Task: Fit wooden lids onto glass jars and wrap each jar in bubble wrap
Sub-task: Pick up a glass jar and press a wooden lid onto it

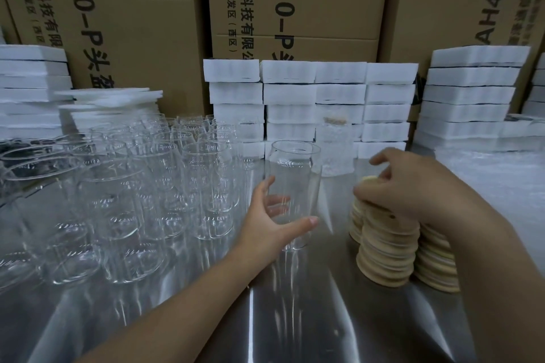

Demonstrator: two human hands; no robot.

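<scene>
An empty clear glass jar (295,174) stands upright at the middle of the steel table. My left hand (272,222) wraps around its lower part, thumb in front and fingers behind the glass. Stacks of round wooden lids (386,253) stand to the right of it. My right hand (413,186) is on top of the stacks, its fingers curled down onto the top lid (367,180) of the rear stack. A jar wrapped in bubble wrap (336,150), lid fitted, stands behind the held jar.
Many empty glass jars (141,191) crowd the left half of the table (295,318). Bubble wrap sheets (501,174) lie at the right. White foam blocks (339,97) are stacked along the back, in front of tall cardboard boxes (132,15).
</scene>
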